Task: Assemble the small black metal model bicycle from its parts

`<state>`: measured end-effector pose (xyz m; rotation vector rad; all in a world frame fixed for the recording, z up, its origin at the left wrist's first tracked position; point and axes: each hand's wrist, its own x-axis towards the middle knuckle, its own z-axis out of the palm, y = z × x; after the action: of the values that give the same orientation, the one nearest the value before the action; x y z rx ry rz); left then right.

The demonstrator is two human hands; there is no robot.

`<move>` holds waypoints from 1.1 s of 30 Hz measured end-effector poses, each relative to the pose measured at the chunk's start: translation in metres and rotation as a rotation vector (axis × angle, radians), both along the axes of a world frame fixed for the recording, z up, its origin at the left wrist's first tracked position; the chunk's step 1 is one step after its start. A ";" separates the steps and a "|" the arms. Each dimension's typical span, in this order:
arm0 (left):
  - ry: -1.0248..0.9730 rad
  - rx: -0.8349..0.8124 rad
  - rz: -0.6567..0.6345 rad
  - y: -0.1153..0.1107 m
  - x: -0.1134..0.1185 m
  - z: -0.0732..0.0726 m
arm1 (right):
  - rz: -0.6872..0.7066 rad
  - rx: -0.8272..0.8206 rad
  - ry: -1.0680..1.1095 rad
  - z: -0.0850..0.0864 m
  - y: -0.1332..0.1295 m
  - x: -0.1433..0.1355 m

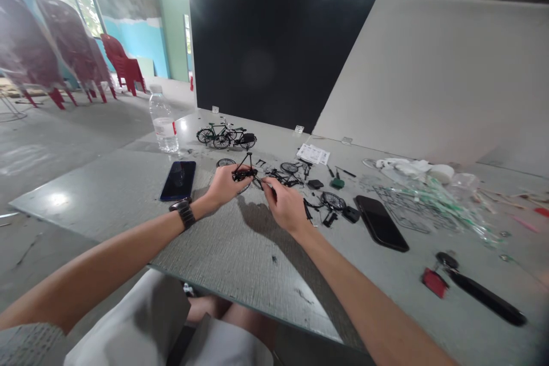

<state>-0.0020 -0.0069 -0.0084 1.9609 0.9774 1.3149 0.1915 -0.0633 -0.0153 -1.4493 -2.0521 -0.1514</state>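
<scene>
Between my two hands, above the near part of the table, is a partly built black model bicycle [244, 170]. My left hand [227, 186] has its fingers closed round the frame, with a dark watch on the wrist. Pinching at the model's right end, near a thin wheel, is my right hand [285, 203]; the exact piece in its fingertips is too small to make out. Just behind stand model bicycles [226, 136], upright. A loose wheel [225, 162] lies by my left hand, and more black bicycle parts [332, 201] lie right of my right hand.
A water bottle [163, 123] and a phone [178, 180] are at the left. To the right lie a second phone [381, 223], keys with a black fob [484, 296], an instruction sheet [313, 154] and a heap of plastic wrapping [446, 206]. A black board [274, 51] stands behind.
</scene>
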 end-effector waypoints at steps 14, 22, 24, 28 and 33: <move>0.090 0.067 0.127 -0.008 0.006 0.003 | 0.025 0.083 -0.100 -0.001 0.001 0.002; 0.122 0.126 0.149 -0.007 0.007 -0.001 | -0.028 0.043 -0.092 0.002 0.000 -0.002; 0.122 0.121 0.160 -0.008 0.008 0.000 | -0.046 0.011 -0.068 0.002 0.000 -0.002; 0.134 0.086 0.167 -0.013 0.010 0.002 | -0.010 -0.038 0.000 0.001 0.001 -0.001; 0.122 0.090 0.164 -0.015 0.011 0.002 | 0.050 -0.065 0.116 -0.001 0.002 -0.002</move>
<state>0.0086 -0.0214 -0.0062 2.0866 1.1772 1.3619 0.1893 -0.0615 -0.0164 -1.4102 -2.0134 0.0191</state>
